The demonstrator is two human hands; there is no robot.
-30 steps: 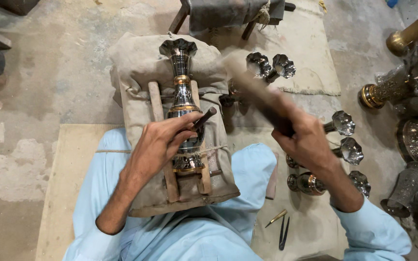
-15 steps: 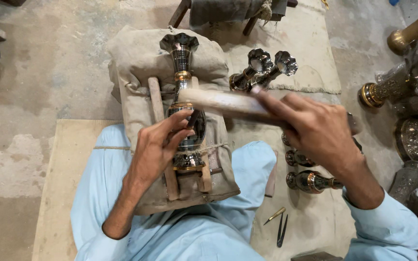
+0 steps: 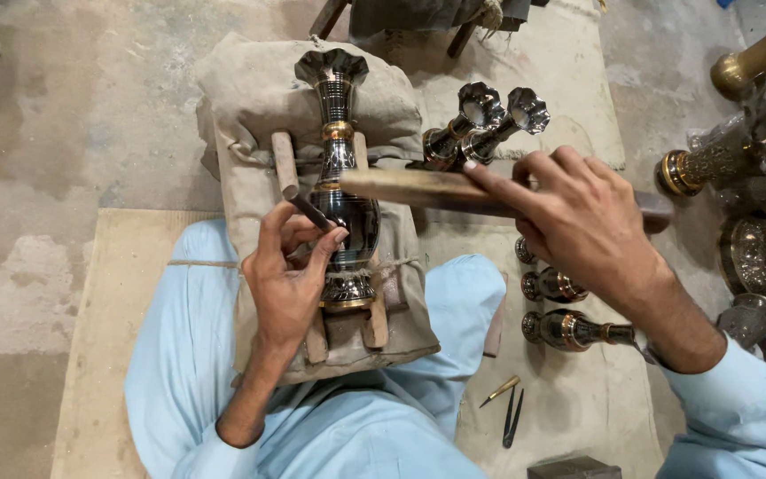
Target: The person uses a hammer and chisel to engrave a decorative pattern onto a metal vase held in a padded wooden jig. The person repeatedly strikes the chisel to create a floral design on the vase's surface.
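Fingers (image 3: 299, 232) of the left hand (image 3: 287, 279) pinch a thin dark chisel (image 3: 310, 211), its tip set against the belly of an engraved metal vase (image 3: 340, 186). That vase lies on its side between two wooden battens (image 3: 284, 168) on a padded burlap cushion (image 3: 250, 106), with its flared mouth pointing away from the person and its foot toward the lap. A thin cord (image 3: 201, 263) runs across the cushion near the foot of the vase.

Curled fingers of the right hand (image 3: 582, 222) grip a wooden mallet (image 3: 418, 188) (held level, its pale end just above and to the right of the vase's body), so both hands are closed on tools.

Pale blue trousers (image 3: 179, 355) flank the cushion on each side, and the person sits on a flat board (image 3: 90, 293) over the concrete floor (image 3: 64, 106). Just behind the mallet two more fluted vases (image 3: 489, 115) lean together on a cloth mat (image 3: 569, 80). Smaller vases (image 3: 569, 328) lie below the right wrist, and a brass punch and dark tweezers (image 3: 507, 404) lie near the right knee. Larger brass and dark vessels (image 3: 755, 160) crowd the right edge.
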